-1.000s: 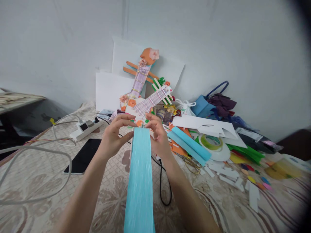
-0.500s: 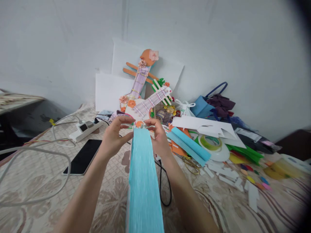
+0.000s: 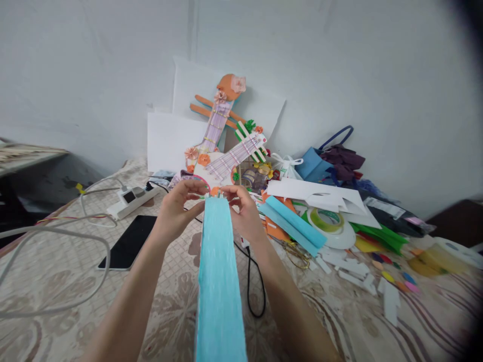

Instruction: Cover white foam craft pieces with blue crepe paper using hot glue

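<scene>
A long light-blue piece covered in crinkled paper (image 3: 219, 271) runs from the bottom edge of the view up to my two hands. My left hand (image 3: 183, 208) grips its far end from the left, thumb against the edge and fingers curled over the top. On the other side, my right hand (image 3: 243, 206) holds the same end with bent fingers. Between my fingertips shows a small orange bit (image 3: 215, 191) with pale bits beside it. The far face of the piece is hidden from me. Just beyond stand two decorated paper guitars (image 3: 217, 125), one leaning behind the other (image 3: 237, 156).
Left lie a black phone (image 3: 128, 242), a power strip (image 3: 130, 201) and looping grey cables (image 3: 107, 251). To the right are a blue paper roll (image 3: 292, 226), green tape (image 3: 326, 220), scissors (image 3: 298, 255), white scraps (image 3: 354, 266) and a wide tape roll (image 3: 437, 259). A black cord (image 3: 249, 286) lies nearby.
The blue piece has shifted slightly left, mostly at its near end. Both hands stay at its far end, with the right fingers a little further left.
</scene>
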`<state>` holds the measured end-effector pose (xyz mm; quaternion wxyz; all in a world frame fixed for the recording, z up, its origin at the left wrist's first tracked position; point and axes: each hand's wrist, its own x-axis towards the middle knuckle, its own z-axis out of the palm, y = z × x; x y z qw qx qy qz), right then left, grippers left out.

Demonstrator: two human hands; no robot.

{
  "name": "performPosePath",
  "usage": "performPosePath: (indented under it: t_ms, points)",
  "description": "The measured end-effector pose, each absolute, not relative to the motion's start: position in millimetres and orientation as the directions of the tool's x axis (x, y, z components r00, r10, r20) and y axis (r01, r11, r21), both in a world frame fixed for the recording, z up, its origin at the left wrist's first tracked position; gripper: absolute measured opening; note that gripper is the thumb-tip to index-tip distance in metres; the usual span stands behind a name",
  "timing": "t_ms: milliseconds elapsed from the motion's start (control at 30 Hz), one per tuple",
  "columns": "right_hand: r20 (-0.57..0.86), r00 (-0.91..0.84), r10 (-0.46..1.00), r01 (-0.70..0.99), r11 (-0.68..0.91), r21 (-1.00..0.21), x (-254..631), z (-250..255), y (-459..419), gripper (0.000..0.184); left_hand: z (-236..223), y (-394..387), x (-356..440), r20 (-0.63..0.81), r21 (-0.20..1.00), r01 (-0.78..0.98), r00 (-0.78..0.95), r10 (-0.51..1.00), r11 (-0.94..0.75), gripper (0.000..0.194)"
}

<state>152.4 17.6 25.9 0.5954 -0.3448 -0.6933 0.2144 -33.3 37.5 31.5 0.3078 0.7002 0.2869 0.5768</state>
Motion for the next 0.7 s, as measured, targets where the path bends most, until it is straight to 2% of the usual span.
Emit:
performPosePath:
  t_ms: [200, 400, 567, 700]
  points:
    - [0.624, -0.072, 0.778, 0.212, 0.623, -0.753, 150.8, 26.5, 17.9, 0.004, 30.7, 35.6, -36.5, 0.522, 0.810, 0.197, 0.183, 0.833, -0.552, 0.021]
    - [0.633, -0.068, 0.771, 0.083, 0.637, -0.766, 147.1, 46.4, 14.3, 0.007, 58.2, 29.0, -31.0, 0.617, 0.766, 0.115, 0.144, 0.774, -0.632, 0.020]
    - [0.711, -0.026, 0.703, 0.049, 0.711, -0.701, 144.6, 87.0, 9.9, 0.012, 105.9, 27.4, -31.2, 0.708, 0.668, 0.162, 0.164, 0.687, -0.727, 0.017]
    - [0.767, -0.022, 0.641, 0.093, 0.766, -0.637, 143.9, 113.0, 9.0, 0.015, 134.2, 24.0, -31.8, 0.827, 0.511, 0.225, 0.134, 0.546, -0.830, 0.014]
